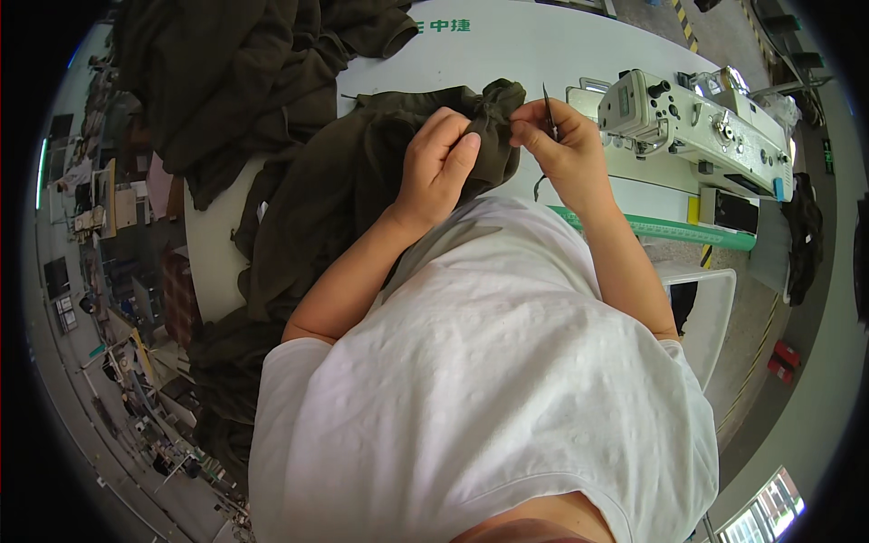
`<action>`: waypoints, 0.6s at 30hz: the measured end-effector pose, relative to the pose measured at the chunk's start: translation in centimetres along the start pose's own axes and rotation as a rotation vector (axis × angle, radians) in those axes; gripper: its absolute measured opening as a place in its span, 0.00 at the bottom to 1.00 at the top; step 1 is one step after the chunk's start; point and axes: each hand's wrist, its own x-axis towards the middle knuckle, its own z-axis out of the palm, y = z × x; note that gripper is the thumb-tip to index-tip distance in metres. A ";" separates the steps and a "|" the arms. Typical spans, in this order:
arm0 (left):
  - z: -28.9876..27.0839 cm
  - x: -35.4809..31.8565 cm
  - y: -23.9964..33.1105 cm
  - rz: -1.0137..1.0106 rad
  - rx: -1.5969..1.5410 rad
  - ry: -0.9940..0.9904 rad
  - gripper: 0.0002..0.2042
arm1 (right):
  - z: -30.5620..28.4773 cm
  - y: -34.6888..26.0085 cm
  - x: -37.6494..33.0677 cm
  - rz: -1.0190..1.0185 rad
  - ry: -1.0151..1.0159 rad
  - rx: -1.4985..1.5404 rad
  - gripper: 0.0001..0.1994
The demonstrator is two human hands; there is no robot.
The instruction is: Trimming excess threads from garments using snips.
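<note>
A dark olive garment [362,145] lies bunched on the white sewing table and hangs over its near left edge. My left hand [433,172] is closed on a gathered part of this cloth, thumb on top. Just to the right, my right hand [566,149] pinches the edge of the same gathered part between thumb and forefinger. A slim dark pointed tool [549,110], perhaps snips or tweezers, is also held in the right hand, its tip upward. Fingers hide its lower part. Below the cloth a short dark strand [540,188] dangles between my hands.
A white sewing machine [701,127] stands on the right of the table [507,45]. More dark olive cloth [244,72] is heaped at the far left. A green measuring strip [661,228] runs along the near right edge, with a white bin [720,317] below it.
</note>
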 end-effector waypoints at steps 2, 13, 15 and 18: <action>0.9 0.5 0.0 0.199 0.097 0.107 0.05 | 0.3 0.1 0.0 -0.010 0.036 -0.078 0.09; 1.2 2.2 -1.0 0.237 0.054 0.062 0.08 | -0.7 0.7 -0.6 -0.005 -0.058 -0.123 0.09; 0.8 3.2 0.0 0.218 0.047 0.164 0.09 | -0.5 -0.6 -0.5 0.016 -0.061 -0.006 0.08; 0.2 3.6 1.7 0.116 -0.137 -0.134 0.10 | -0.1 -1.2 -0.2 -0.010 -0.067 0.056 0.08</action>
